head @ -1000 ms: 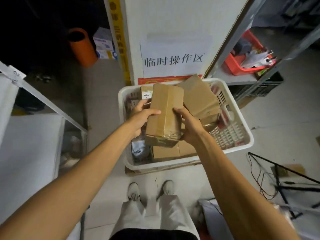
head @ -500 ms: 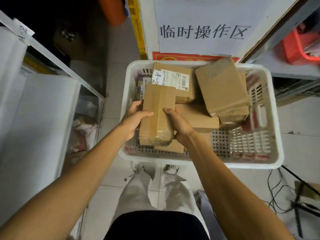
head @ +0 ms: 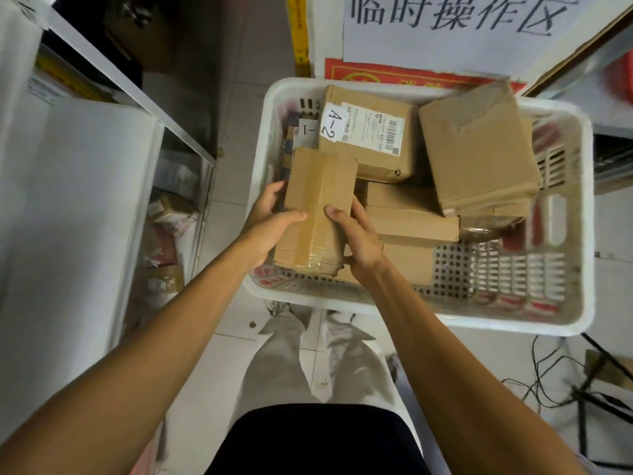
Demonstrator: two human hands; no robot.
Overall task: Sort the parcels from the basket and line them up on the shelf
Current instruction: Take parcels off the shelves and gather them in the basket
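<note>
A long brown cardboard parcel (head: pixel 317 200) with taped seams is held over the near left corner of the white plastic basket (head: pixel 513 325). My left hand (head: pixel 270 221) grips its left side and my right hand (head: pixel 356 231) grips its right side. Inside the basket lie several more brown parcels: one with a shipping label marked "A-2" (head: pixel 368 132), a larger plain one (head: pixel 479 149) tilted at the right, and flatter ones (head: pixel 407 217) underneath. The metal shelf (head: pixel 126 80) with a white board (head: pixel 68 200) stands at my left.
A white sign with black characters (head: pixel 452 15) hangs on the wall behind the basket, above a red strip. Another shelf with a red basket (head: pixel 620 77) is at the far right. Black cables and a stand (head: pixel 582 389) lie on the floor at the right.
The view has tilted down and closer to the basket. Both hands have kept hold of the long parcel, which now sits lower over the basket's near left corner.
</note>
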